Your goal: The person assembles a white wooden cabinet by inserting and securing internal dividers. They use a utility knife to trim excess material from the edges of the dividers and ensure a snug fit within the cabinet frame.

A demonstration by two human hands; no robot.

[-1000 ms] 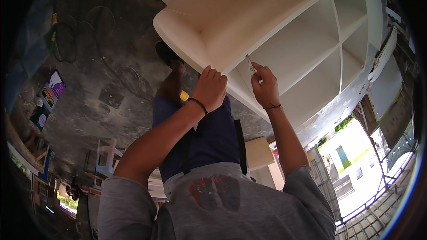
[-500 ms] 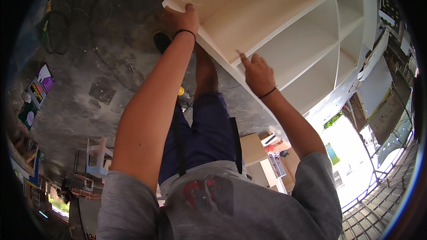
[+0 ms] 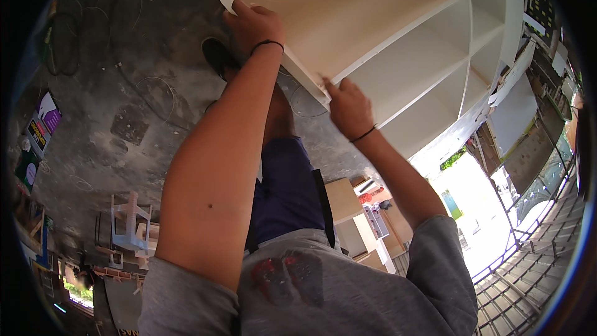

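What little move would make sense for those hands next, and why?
Perhaps ease the right hand slightly along the near edge of the white shelf unit toward the left hand, which could steady it: the left hand is by that edge's rounded end, the right near its other corner, and a small, blurred tool seems to poke out from the right hand.

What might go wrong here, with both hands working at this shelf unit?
The thin, blurred tool in the right hand might slip and scratch the shelf unit. The left hand, at the same unit's edge, could be nicked. The shoe might catch the cord on the floor.
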